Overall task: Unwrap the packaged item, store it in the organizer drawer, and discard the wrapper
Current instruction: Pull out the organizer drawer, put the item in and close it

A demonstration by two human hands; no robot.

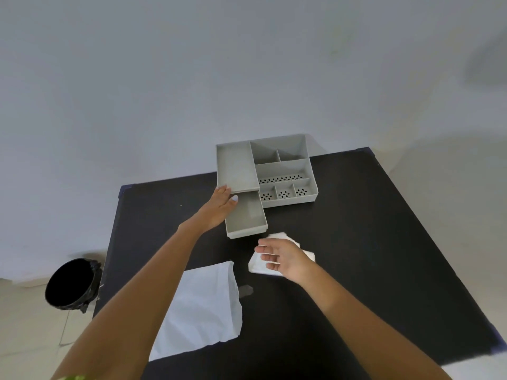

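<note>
Drawer of grey plastic organizer (247, 215) stands pulled out, my left hand (219, 207) steadying its side, fingers loose. Just before it, my right hand (282, 260) hovers open, empty, over the folded white item (256, 266); white crumpled wrapper (200, 308) lies nearer me on the worktop.

Organizer (285, 165) at the table's (384, 242) far edge, open drawer (247, 218) before it, folded item (256, 263) nearer, wrapper (200, 308) nearer-left, bin (71, 283) on the floor left.

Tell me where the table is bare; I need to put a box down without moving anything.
Free: the right side of the black table, right of the grey organizer and the folded white item; also the far-left corner. Crowded: the middle, with the open drawer, both hands and the white wrapper.
</note>
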